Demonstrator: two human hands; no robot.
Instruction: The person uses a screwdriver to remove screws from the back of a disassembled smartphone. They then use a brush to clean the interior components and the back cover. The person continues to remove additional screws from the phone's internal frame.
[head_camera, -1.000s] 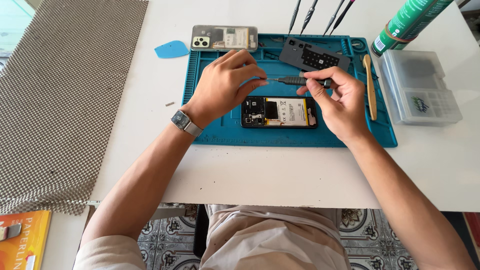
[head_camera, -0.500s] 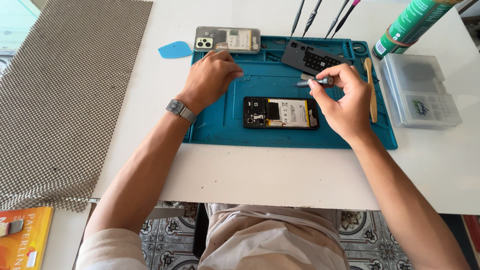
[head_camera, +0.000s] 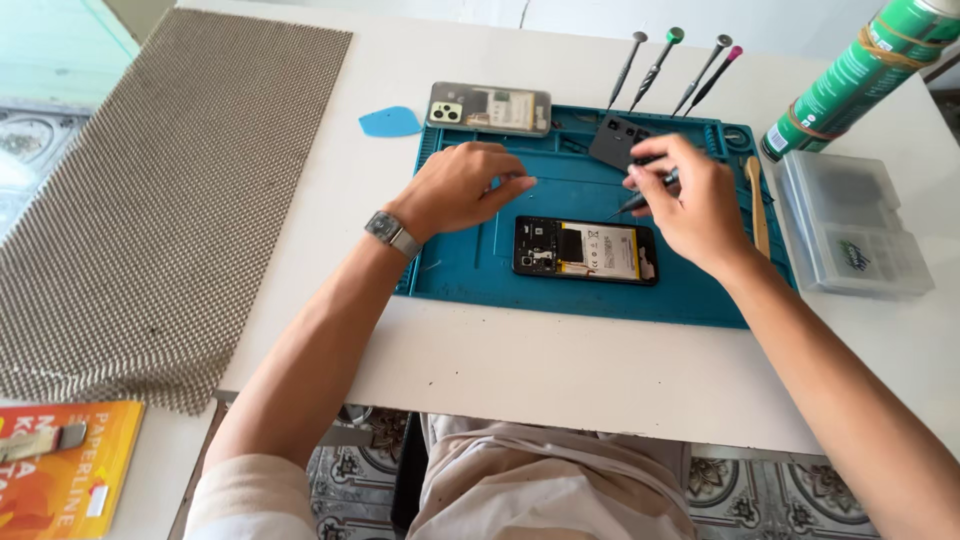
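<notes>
Far to the left lay a sheet of woven mesh matting (head_camera: 160, 200), with an orange booklet (head_camera: 65, 470) at its near corner, both well clear of the work. Next came a blue plastic pick (head_camera: 390, 122) on the white table (head_camera: 560, 370), just beside the teal repair mat (head_camera: 480, 270), likely parked there for prying.

The left hand (head_camera: 460, 188) rested palm-down on the mat, fingers loosely curled and holding nothing I could see, seemingly just steadying itself. At the mat's far edge sat the phone's removed back cover (head_camera: 489, 107).

The opened phone (head_camera: 586, 250) lay flat mid-mat, battery showing, between the two hands. The right hand (head_camera: 690, 200) pinched a slim screwdriver (head_camera: 640, 200), its tip angled down toward the phone's upper edge.

A dark plastic cover piece (head_camera: 618, 140) lay partly behind that hand. Four spare screwdrivers (head_camera: 668, 68) fanned out beyond; a wooden spudger (head_camera: 757, 205), clear parts box (head_camera: 850, 225) and green canister (head_camera: 860, 70) crowded the right side.
</notes>
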